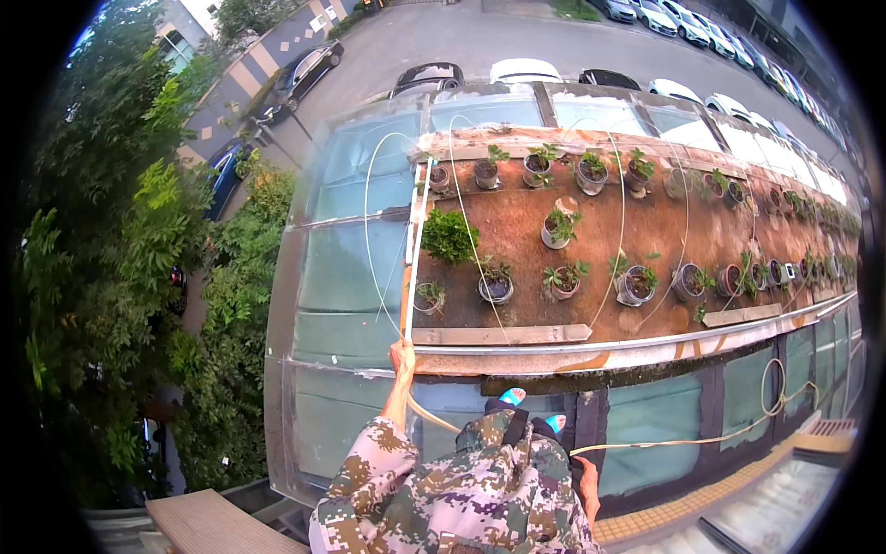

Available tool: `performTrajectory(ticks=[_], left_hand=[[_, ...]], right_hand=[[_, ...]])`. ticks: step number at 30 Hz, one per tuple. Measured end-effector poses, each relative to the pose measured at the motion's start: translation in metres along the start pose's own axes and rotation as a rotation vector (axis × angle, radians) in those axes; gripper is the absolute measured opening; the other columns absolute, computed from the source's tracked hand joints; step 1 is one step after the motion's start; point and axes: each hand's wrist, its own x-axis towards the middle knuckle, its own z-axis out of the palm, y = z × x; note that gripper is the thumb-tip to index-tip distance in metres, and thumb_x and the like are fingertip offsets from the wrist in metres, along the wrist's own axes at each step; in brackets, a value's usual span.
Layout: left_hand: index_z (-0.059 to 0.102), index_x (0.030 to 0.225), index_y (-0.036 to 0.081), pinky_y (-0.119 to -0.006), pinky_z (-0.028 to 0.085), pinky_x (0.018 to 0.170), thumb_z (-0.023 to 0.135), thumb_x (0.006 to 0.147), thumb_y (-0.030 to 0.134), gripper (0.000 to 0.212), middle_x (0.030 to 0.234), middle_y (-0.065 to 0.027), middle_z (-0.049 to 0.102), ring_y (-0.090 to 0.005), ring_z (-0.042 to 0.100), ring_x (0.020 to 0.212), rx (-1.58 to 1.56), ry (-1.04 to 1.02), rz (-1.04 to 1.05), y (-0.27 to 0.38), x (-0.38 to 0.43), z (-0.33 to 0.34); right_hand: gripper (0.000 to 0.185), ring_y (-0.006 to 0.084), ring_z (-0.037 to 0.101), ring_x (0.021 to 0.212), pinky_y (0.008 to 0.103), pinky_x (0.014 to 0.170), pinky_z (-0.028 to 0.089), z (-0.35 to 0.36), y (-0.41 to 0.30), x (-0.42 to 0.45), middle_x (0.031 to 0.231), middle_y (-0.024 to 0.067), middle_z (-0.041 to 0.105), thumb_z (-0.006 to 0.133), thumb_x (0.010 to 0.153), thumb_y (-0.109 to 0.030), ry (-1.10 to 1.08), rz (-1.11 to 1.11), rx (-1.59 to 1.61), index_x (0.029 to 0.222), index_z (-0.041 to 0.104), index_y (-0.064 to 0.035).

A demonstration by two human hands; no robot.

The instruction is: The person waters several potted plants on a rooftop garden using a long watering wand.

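My left hand [402, 352] is closed around the lower end of a long thin white pole [419, 256], which runs up along the left edge of a raised soil bed [505, 235]. From below that hand a pale yellow hose [435, 416] passes toward my body. My right hand [587, 478] is low beside my camouflage jacket, partly hidden; more of the hose leaves from near it to the right, but its grip is unclear. Potted plants stand on the bed, among them a white pot [556, 234], and a leafy green plant [447, 236] grows near the pole.
Thin hoops [620, 208] arch over the bed. A wooden board [502, 335] lies along its near edge. Glass panels [346, 270] surround it, and the hose loops [774, 388] over panels at the right. Trees [138, 277] rise at the left; parked cars stand beyond.
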Motion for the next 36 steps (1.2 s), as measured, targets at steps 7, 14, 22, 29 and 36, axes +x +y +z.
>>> performTrajectory(ticks=[7, 14, 22, 29, 36], left_hand=[[0.056, 0.064, -0.005, -0.042, 0.040, 0.055, 0.049, 0.080, 0.024, 0.033, 0.055, -0.0188, 0.052, -0.0279, 0.053, 0.054, 0.078, 0.014, 0.113, 0.007, -0.004, 0.001], [0.053, 0.066, -0.007, -0.046, 0.038, 0.057, 0.048, 0.082, 0.024, 0.035, 0.062, -0.0259, 0.052, -0.0372, 0.054, 0.058, 0.017, 0.037, 0.180, 0.015, -0.010, -0.002], [0.055, 0.068, -0.006, -0.049, 0.041, 0.060, 0.046, 0.083, 0.028, 0.038, 0.066, -0.0269, 0.055, -0.0434, 0.057, 0.067, 0.054, 0.024, 0.131, 0.010, -0.011, -0.001], [0.056, 0.070, -0.006, -0.049, 0.041, 0.060, 0.049, 0.083, 0.025, 0.035, 0.068, -0.0270, 0.055, -0.0437, 0.057, 0.068, 0.041, 0.029, 0.124, 0.011, -0.011, -0.002], [0.060, 0.067, -0.002, -0.034, 0.038, 0.046, 0.051, 0.080, 0.022, 0.029, 0.050, -0.0091, 0.052, -0.0181, 0.051, 0.047, 0.017, -0.006, 0.100, 0.008, -0.014, 0.001]], right_hand=[[0.039, 0.0287, 0.060, 0.103, 0.0349, 0.089, 0.045, 0.002, 0.023, 0.014, 0.103, 0.0196, 0.064, 0.037, 0.078, 0.002, -0.051, 0.065, 0.074, 0.108, 0.062, -0.0017], [0.037, 0.0272, 0.060, 0.104, 0.0345, 0.091, 0.044, -0.001, 0.023, 0.020, 0.104, 0.0192, 0.064, 0.038, 0.081, -0.002, -0.054, 0.062, 0.089, 0.108, 0.062, -0.0005], [0.037, 0.0255, 0.061, 0.099, 0.0339, 0.087, 0.044, 0.004, 0.040, 0.027, 0.102, 0.0183, 0.065, 0.038, 0.082, -0.005, -0.057, 0.082, 0.166, 0.109, 0.062, -0.0023], [0.038, 0.0289, 0.060, 0.102, 0.0346, 0.089, 0.044, 0.010, 0.065, 0.035, 0.104, 0.0198, 0.064, 0.035, 0.082, -0.006, -0.060, 0.074, 0.201, 0.109, 0.063, -0.0038], [0.037, 0.0291, 0.057, 0.106, 0.0349, 0.093, 0.041, 0.005, 0.042, 0.026, 0.106, 0.0206, 0.063, 0.037, 0.083, -0.009, -0.054, 0.110, 0.207, 0.110, 0.061, -0.0014]])
